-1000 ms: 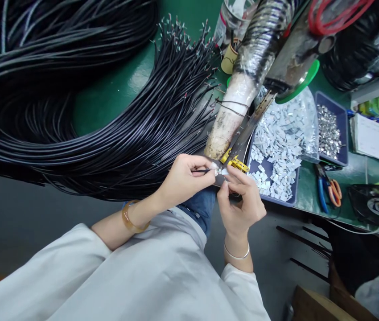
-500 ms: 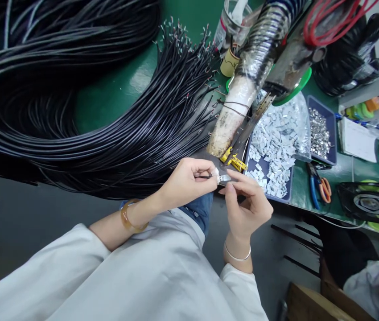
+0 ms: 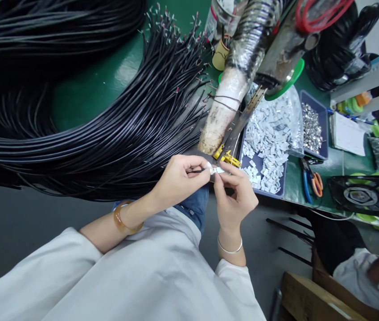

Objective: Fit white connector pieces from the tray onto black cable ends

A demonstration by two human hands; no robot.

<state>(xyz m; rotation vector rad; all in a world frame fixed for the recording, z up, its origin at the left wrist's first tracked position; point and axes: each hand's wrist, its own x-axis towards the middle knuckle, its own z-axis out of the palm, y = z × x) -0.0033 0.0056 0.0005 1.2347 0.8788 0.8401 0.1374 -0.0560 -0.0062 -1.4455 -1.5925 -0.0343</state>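
Between finger and thumb, my left hand [image 3: 183, 178] pinches the end of a black cable that carries a small white connector [image 3: 210, 168]. Close on its right, my right hand [image 3: 235, 191] closes its fingertips on a small pale, flat piece [image 3: 220, 170] lying against the connector. Whether the two parts are joined cannot be made out. Just beyond my fingers are a yellow clip [image 3: 227, 157] and the stained tip of a white tube [image 3: 213, 131]. A big bundle of black cables [image 3: 122, 129] lies to the left.
A tray [image 3: 274, 193] of small pale pieces stands right of my hands, with a bin [image 3: 325, 138] of metal parts beyond it. Pliers [image 3: 306, 185], a notepad [image 3: 348, 133] and a black fan [image 3: 363, 196] lie further right. Another person [image 3: 360, 272] is at lower right.
My right hand's fingers have closed in on the pale piece at the connector. The whole view has shifted, so the table and my hands appear slightly further left.
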